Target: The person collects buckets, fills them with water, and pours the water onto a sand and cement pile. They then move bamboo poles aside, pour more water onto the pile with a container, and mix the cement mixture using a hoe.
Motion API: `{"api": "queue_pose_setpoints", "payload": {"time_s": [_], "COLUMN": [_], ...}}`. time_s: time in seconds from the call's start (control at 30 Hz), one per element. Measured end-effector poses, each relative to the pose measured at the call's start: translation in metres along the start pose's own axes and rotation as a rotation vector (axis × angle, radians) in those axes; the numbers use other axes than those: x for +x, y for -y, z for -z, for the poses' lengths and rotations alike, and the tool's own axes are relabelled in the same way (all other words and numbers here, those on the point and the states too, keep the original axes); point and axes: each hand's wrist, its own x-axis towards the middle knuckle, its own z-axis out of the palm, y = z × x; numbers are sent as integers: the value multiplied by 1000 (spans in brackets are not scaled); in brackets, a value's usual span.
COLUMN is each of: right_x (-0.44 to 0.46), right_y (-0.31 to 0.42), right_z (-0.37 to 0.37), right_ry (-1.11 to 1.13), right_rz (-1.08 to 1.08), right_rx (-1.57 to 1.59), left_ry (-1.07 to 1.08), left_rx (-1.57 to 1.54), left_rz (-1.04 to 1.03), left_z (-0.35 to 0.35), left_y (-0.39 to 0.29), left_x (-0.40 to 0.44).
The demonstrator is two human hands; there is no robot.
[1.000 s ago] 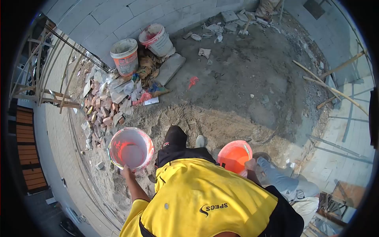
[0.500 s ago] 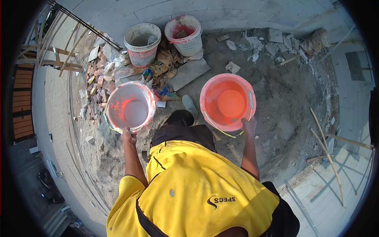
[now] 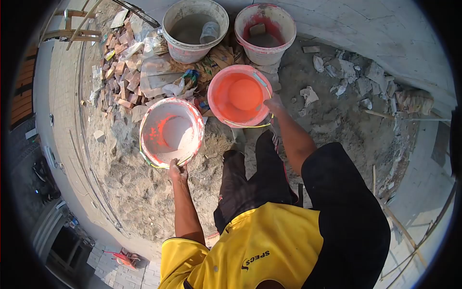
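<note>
My left hand (image 3: 178,171) is closed on the near rim of a bucket (image 3: 153,126). This bucket is whitish inside with red-orange patches, and its mouth faces up toward me. A pink-orange bucket (image 3: 219,103) hangs from my right hand (image 3: 274,103), whose fingers are closed at its right rim near the wire handle. Both buckets are held off the ground, side by side, the orange one a little farther away. Beyond them stand two larger pails: one (image 3: 185,52) holds grey liquid and a clear plastic container, the other (image 3: 263,57) is red-stained with a block-like piece inside.
A heap of broken bricks (image 3: 127,82) and plastic scraps lies at the left. Sandy ground (image 3: 139,202) spreads below the buckets. Rubble (image 3: 356,72) lines the block wall (image 3: 356,24). Bamboo poles (image 3: 402,226) lean at the right, and a red wheelbarrow (image 3: 126,258) stands at lower left.
The view has turned and come closer to the large pails. The orange bucket has moved left and forward, nearer the whitish one. Both hands keep their hold.
</note>
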Motion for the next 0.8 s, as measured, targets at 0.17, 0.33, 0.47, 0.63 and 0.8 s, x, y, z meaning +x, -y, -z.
{"api": "queue_pose_setpoints", "payload": {"time_s": [0.17,0.33,0.47,0.63,0.8], "right_x": [192,184,87,125,218], "right_y": [-57,25,215,386,357], "right_z": [-74,-60,-32,-95,-180], "right_ry": [1,148,206,-71,-21], "right_rz": [170,22,453,956,708], "right_rx": [-111,-716,-248,-845,-1354], "left_ry": [-50,-227,-248,-235,-150], "left_rx": [-64,-69,-18,62,125], "left_rz": [8,98,97,4,-180], "left_z": [18,20,-20,-69,-73], "left_y": [88,136,145,141,169], "left_x": [-3,-1,-5,-3,30]}}
